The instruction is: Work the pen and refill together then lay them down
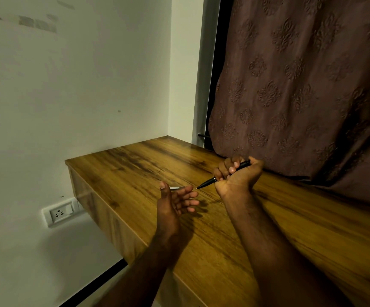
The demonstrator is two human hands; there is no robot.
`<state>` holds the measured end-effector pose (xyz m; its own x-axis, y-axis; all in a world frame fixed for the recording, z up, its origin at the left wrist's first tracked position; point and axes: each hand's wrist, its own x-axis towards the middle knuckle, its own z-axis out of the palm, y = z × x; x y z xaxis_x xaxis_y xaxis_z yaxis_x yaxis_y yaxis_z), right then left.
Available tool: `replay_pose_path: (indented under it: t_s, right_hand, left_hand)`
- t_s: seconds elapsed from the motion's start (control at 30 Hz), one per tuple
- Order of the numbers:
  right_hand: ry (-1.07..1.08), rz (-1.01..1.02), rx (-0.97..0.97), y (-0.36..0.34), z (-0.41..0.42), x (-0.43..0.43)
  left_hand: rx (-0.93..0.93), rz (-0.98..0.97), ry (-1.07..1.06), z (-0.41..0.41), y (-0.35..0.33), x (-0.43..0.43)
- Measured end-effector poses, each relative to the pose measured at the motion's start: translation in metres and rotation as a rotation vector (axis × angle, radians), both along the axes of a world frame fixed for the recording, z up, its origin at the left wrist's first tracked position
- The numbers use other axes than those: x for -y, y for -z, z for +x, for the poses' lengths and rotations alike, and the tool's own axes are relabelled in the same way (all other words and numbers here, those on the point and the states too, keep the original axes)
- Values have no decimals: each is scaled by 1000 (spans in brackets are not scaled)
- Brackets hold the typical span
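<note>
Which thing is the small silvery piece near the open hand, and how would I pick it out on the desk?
Start at the wooden desk beside the brown curtain. Above it the right hand grips a black pen, tip aimed left. The silvery piece is the short, thin, pale rod just beyond the left hand, at its fingers; I cannot tell whether they touch it. It is lighter and shorter than the pen.

Two bare forearms reach up from the bottom edge of the view, with no sleeves, watch, bracelet or rings on them. The right forearm carries fine dark hair along its length. The left hand (175, 204) and right hand (237, 173) are ungloved. Fingernails are short and plain, pale at the tips, without polish.
</note>
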<state>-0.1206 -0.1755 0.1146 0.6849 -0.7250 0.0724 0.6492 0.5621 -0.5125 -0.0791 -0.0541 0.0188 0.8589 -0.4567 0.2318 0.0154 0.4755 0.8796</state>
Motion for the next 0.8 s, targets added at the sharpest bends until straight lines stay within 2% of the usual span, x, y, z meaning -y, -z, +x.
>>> replay_pose_path:
  t_s: [0.8]
  right_hand:
    - [86, 103, -17, -1, -1, 4]
  left_hand:
    - [8, 3, -31, -4, 0, 0]
